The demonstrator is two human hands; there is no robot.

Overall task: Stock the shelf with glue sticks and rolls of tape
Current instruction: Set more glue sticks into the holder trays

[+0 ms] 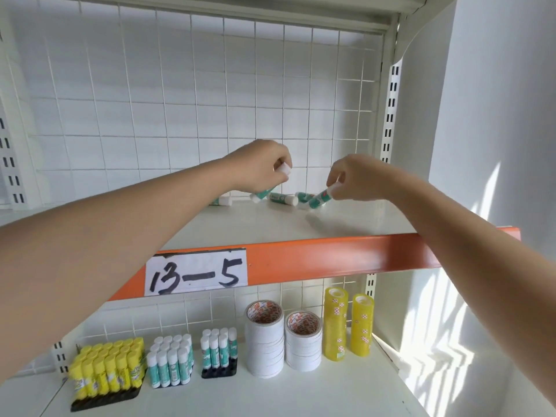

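Each hand, left hand (264,167) and right hand (355,179), grips 1 white-capped teal glue stick (319,197).

At the far side of the upper shelf (346,218), the left hand (264,164) and right hand (358,176) each grip a green glue stick above several lying loose.

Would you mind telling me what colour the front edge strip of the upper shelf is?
Orange front edge strip, clearest in the head view.

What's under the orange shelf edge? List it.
Under the orange edge: yellow glue sticks, two teal glue stick packs, white tape stacks, yellow tape stacks. Arms hide the sides.
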